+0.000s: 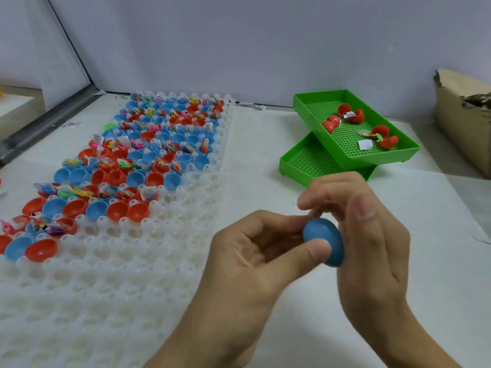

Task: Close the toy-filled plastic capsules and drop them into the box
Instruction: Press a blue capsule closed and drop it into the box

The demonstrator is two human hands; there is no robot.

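Note:
A blue capsule (324, 241) is held between both hands above the white table, low and right of centre. My left hand (249, 256) pinches it from the left, thumb on its front. My right hand (369, 224) curls round its far and right side. Whether its halves are fully joined is hidden by my fingers. To the left lies a white holed tray (111, 274), its far half filled with several open red and blue capsule halves (148, 155), many holding small toys. A cardboard box (462, 120) stands at the right edge.
Two stacked green perforated trays (345, 152) sit at the back right; the upper one holds several open red capsules (350, 115) and paper slips. A metal rail (50, 123) runs along the far left. A grey wall backs the table.

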